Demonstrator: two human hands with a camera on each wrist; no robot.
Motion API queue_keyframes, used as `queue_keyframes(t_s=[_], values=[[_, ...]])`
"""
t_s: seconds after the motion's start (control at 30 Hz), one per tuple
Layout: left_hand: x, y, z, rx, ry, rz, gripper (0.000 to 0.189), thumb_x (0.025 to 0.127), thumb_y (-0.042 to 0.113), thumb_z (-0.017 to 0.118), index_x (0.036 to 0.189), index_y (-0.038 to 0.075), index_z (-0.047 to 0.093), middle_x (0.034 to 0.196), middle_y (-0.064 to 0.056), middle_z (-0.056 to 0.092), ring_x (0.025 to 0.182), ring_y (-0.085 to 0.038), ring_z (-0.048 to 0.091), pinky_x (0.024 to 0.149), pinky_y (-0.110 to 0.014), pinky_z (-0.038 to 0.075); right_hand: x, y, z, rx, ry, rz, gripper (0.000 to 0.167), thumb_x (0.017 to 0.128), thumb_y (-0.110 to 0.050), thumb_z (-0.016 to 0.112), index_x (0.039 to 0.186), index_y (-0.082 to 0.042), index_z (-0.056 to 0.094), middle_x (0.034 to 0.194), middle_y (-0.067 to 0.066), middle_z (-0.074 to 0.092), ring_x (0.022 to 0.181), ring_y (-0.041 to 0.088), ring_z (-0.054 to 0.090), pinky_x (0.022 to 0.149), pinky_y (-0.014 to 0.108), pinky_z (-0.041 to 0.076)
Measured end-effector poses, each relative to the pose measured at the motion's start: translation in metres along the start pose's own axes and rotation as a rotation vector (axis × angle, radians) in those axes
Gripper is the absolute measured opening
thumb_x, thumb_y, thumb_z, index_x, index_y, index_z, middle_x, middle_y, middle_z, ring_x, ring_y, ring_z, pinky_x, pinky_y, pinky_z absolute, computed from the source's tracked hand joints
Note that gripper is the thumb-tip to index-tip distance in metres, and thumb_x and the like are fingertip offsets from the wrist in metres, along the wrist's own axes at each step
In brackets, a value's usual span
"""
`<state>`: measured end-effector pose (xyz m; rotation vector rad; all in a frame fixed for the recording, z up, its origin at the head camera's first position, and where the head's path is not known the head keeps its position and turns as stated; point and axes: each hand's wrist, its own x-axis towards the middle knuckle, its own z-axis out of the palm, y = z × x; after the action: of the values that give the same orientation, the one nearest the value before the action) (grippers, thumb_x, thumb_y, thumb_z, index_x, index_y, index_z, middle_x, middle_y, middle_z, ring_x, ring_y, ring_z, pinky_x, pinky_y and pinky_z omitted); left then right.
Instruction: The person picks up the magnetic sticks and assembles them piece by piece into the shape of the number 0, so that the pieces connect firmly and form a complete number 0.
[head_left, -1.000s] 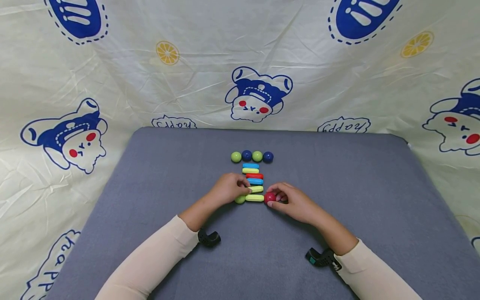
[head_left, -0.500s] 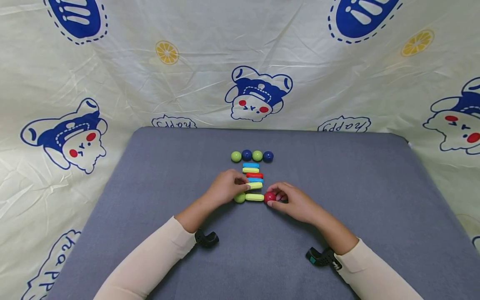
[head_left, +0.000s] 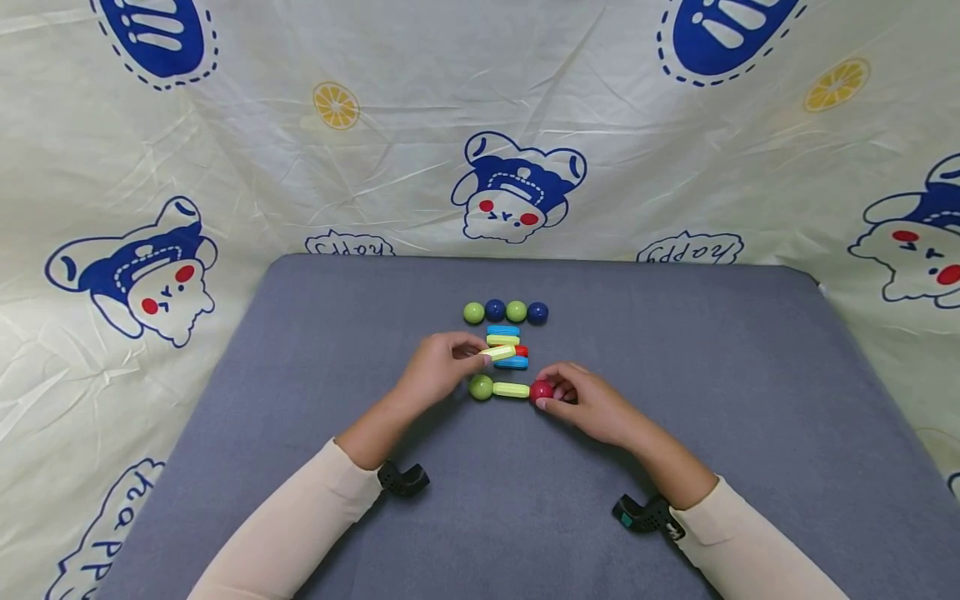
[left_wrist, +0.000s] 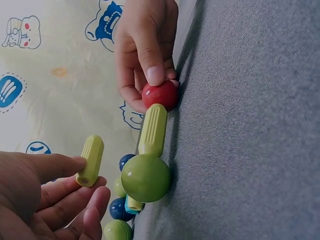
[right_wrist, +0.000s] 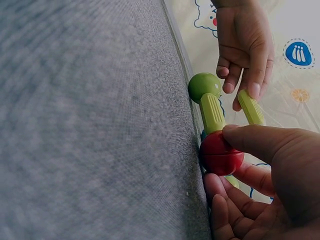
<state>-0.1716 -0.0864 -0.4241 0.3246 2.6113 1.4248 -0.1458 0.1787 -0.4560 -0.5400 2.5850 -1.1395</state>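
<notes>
Between thumb and fingers my left hand (head_left: 442, 367) pinches one end of a yellow-green ribbed rod (left_wrist: 91, 160), held raised above the row of rods. My right hand (head_left: 592, 404) grips a red ball (right_wrist: 220, 152) at the table's surface. From that ball a second yellow-green rod (head_left: 512, 390) runs left to a green ball (left_wrist: 146, 178), the three touching end to end in a line. Just beyond lie a blue rod (head_left: 512, 363) and a red rod (head_left: 522, 351), the latter partly hidden behind the raised rod.
Farther back are another yellow-green rod (head_left: 502, 340) and a blue rod (head_left: 503, 331). Behind them stands a row of green and blue balls (head_left: 495, 310). Everything rests on a grey cloth-covered table (head_left: 675, 350), with a printed curtain (head_left: 405, 167) beyond its far edge.
My left hand has lifted the yellow-green rod and moved it away from me, tilting it over the red rod. My right hand stays on the red ball; the joined line has shifted slightly away.
</notes>
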Motion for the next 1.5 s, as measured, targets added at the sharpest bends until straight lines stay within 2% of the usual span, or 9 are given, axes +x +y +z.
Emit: queue_keyframes(t_s=[0.23, 0.5, 0.7, 0.93, 1.17, 1.37, 1.5], values=[[-0.003, -0.006, -0.005, -0.034, 0.015, 0.014, 0.026, 0.093, 0.013, 0.073, 0.118, 0.006, 0.073, 0.109, -0.011, 0.070, 0.098, -0.024, 0.068, 0.081, -0.032, 0.057, 0.000, 0.001, 0.000, 0.006, 0.011, -0.014, 0.032, 0.096, -0.026, 0.071, 0.125, -0.013, 0.063, 0.113, 0.005, 0.063, 0.095, 0.015, 0.058, 0.083, 0.027, 0.050], [-0.006, -0.014, -0.016, -0.056, 0.067, 0.014, 0.024, 0.090, 0.005, 0.073, 0.113, 0.006, 0.076, 0.110, -0.013, 0.064, 0.099, -0.025, 0.068, 0.084, -0.034, 0.058, 0.000, 0.000, 0.000, -0.002, 0.008, -0.001, 0.034, 0.096, -0.026, 0.070, 0.127, -0.014, 0.062, 0.113, 0.005, 0.063, 0.096, 0.015, 0.059, 0.086, 0.031, 0.051], [-0.010, -0.019, -0.023, -0.032, 0.091, 0.022, 0.023, 0.091, 0.007, 0.072, 0.113, 0.008, 0.076, 0.109, -0.011, 0.067, 0.096, -0.024, 0.065, 0.081, -0.032, 0.055, 0.000, 0.000, 0.000, -0.008, 0.011, -0.003, 0.033, 0.096, -0.026, 0.070, 0.126, -0.014, 0.063, 0.113, 0.005, 0.063, 0.096, 0.015, 0.058, 0.086, 0.031, 0.051], [-0.015, -0.024, -0.028, -0.048, 0.106, 0.028, 0.030, 0.095, 0.013, 0.066, 0.125, 0.008, 0.072, 0.113, -0.013, 0.066, 0.100, -0.024, 0.065, 0.086, -0.033, 0.051, 0.000, -0.001, 0.001, -0.015, 0.015, -0.004, 0.033, 0.096, -0.025, 0.071, 0.126, -0.014, 0.063, 0.112, 0.004, 0.063, 0.096, 0.015, 0.058, 0.086, 0.031, 0.051], [-0.018, -0.027, -0.026, -0.122, 0.078, -0.029, 0.037, 0.096, 0.009, 0.064, 0.132, 0.004, 0.067, 0.110, -0.016, 0.060, 0.081, -0.017, 0.070, 0.073, -0.026, 0.056, 0.001, 0.000, 0.001, -0.018, 0.016, -0.002, 0.033, 0.096, -0.025, 0.070, 0.126, -0.014, 0.062, 0.113, 0.004, 0.063, 0.095, 0.015, 0.058, 0.085, 0.030, 0.051], [-0.019, -0.033, -0.019, -0.140, 0.033, -0.128, 0.031, 0.094, 0.012, 0.068, 0.124, 0.005, 0.070, 0.104, -0.013, 0.070, 0.075, -0.019, 0.072, 0.059, -0.026, 0.050, 0.001, 0.000, 0.002, -0.010, 0.020, -0.003, 0.033, 0.097, -0.025, 0.070, 0.127, -0.014, 0.062, 0.114, 0.005, 0.063, 0.095, 0.015, 0.058, 0.085, 0.030, 0.051], [-0.021, -0.035, -0.015, -0.125, 0.004, -0.146, 0.028, 0.095, 0.013, 0.068, 0.121, 0.005, 0.071, 0.102, -0.012, 0.072, 0.075, -0.019, 0.071, 0.060, -0.026, 0.050, 0.001, 0.001, 0.002, 0.000, 0.025, -0.002, 0.032, 0.097, -0.024, 0.069, 0.127, -0.014, 0.062, 0.116, 0.005, 0.063, 0.095, 0.015, 0.058, 0.084, 0.030, 0.051]])
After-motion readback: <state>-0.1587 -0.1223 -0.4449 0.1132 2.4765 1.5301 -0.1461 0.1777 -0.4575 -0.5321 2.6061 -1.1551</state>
